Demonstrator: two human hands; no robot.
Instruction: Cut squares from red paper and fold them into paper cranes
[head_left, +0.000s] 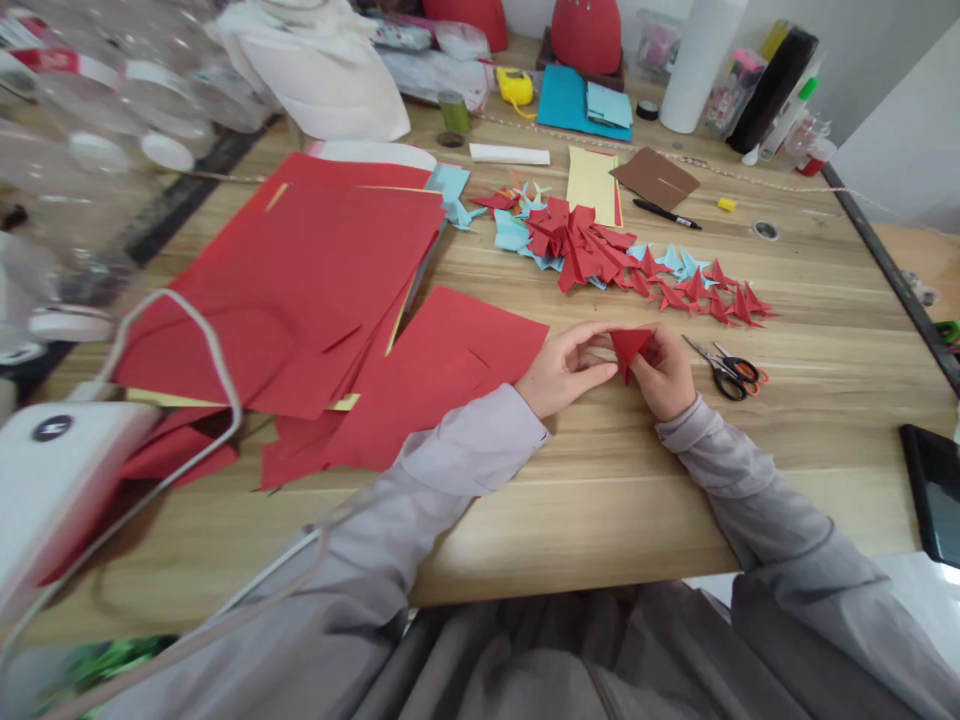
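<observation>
A small folded piece of red paper (628,347), roughly a triangle with its point downward, is held just above the wooden table in front of me. My right hand (666,375) pinches it from the right, thumb in front and bent fingers partly hidden behind. From the other side my left hand (566,370) curves toward it, its fingertips at the paper's left edge and its thumb close below. Folded red paper cranes (592,245) lie in a heap beyond my hands, with light blue ones (682,262) among them. Scissors (727,368) rest to the right of my right hand.
Large red paper sheets (337,280) cover the table's left side, beside a white device (67,490) with a cable. Farther back are a black pen (666,213), brown paper (655,175), a yellow tape measure (515,88) and a white bottle (701,70). A phone (934,490) lies at right.
</observation>
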